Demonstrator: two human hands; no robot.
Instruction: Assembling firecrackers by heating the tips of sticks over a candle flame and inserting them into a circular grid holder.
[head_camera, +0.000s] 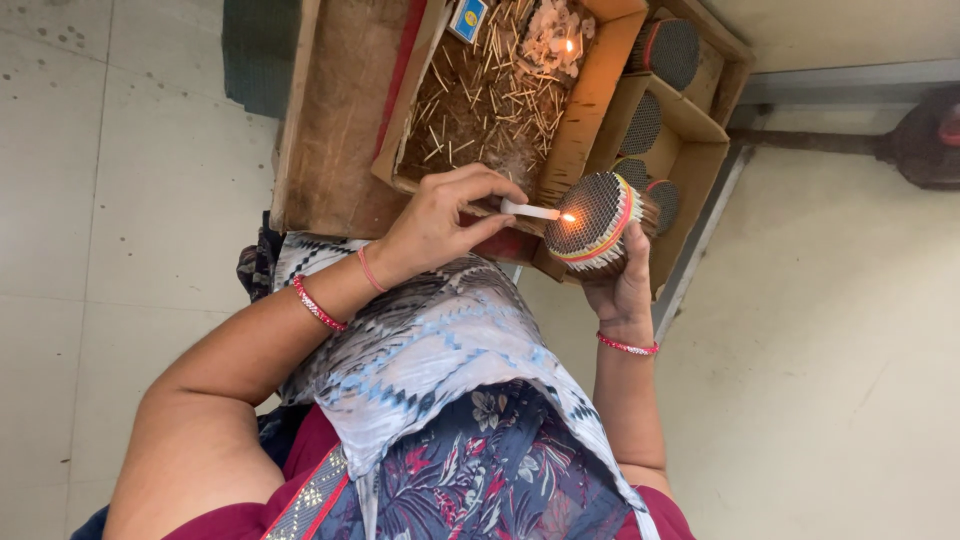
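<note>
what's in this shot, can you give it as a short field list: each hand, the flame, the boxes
left hand: left hand pinches a small white candle in its fingers
flame: lit candle tip touches the face of the round bundle
right hand: right hand grips a round bundle of sticks from below, banded red and yellow
tray: cardboard tray holds loose sticks and a second small flame
more bundles: several similar bundles sit in a cardboard box at right
wrists: red bangles on both
</note>
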